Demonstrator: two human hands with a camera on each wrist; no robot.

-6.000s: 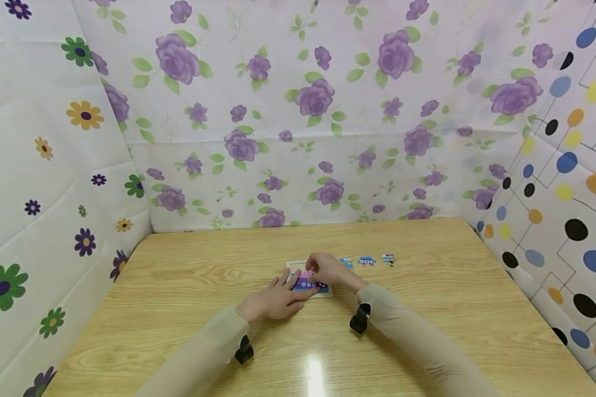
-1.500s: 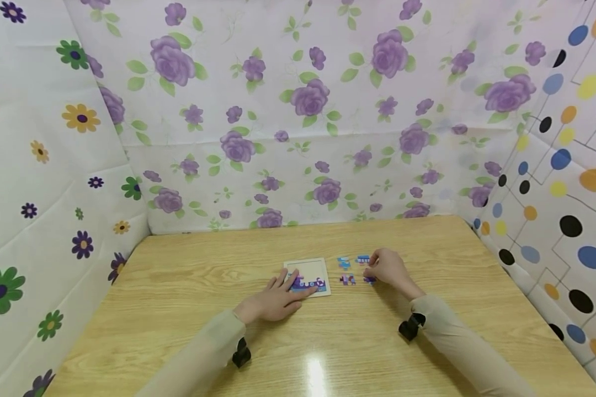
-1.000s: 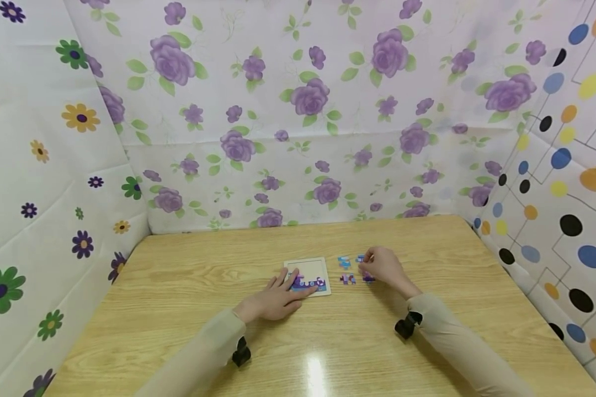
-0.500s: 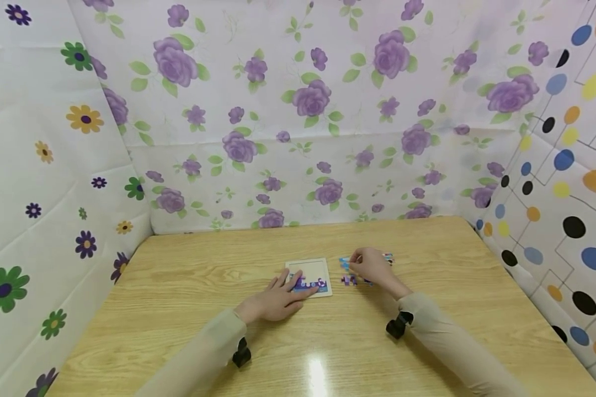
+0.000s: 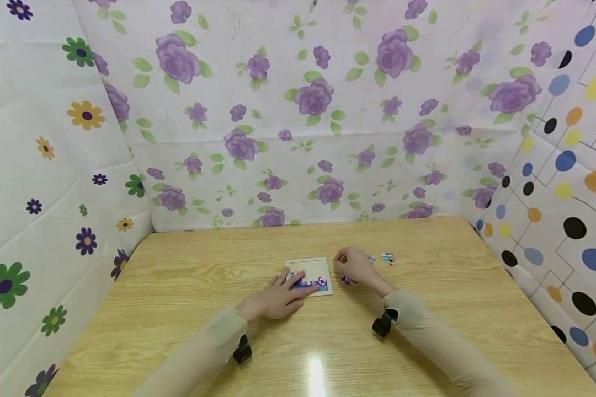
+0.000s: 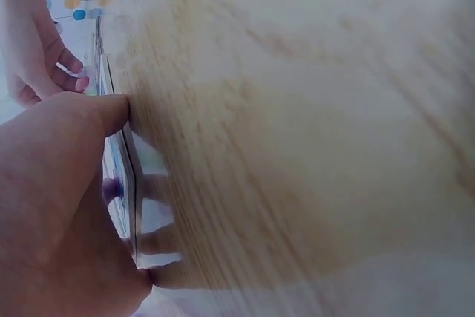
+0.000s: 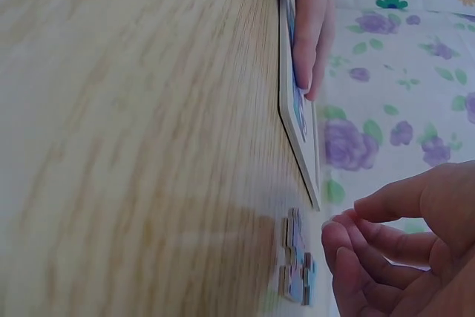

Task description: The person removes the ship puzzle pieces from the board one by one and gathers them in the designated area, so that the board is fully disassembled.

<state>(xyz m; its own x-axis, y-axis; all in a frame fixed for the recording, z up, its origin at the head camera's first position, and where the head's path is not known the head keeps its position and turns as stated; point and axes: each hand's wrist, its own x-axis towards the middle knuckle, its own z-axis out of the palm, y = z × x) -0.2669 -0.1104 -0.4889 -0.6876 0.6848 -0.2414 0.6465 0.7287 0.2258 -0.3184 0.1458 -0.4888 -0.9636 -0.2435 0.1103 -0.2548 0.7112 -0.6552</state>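
We see the left hand (image 5: 273, 300) laid over the near left part of the frame (image 5: 329, 278), its fingers spread and holding nothing; we take this as a brace, so that the frame will not slide on the tabletop (image 5: 203, 264); the fitted pieces (image 5: 322, 282), purple and blue, lie along the frame's near side, some under those fingers, while its far part is bare; the right hand (image 5: 360, 267) hovers just right of the frame, thumb and fingers curled with their tips close together, and we cannot tell whether a piece is pinched there; the loose pieces (image 5: 388, 258) lie just beyond the frame's right side, kept, we suppose, within that hand's easy reach; around us hang a rose cloth (image 5: 278, 182) behind, a daisy cloth (image 5: 44, 182) on the left and a dotted cloth (image 5: 566, 198) on the right, all well apart from the work; only our hands get in the way, the right one covering some loose pieces in the head view
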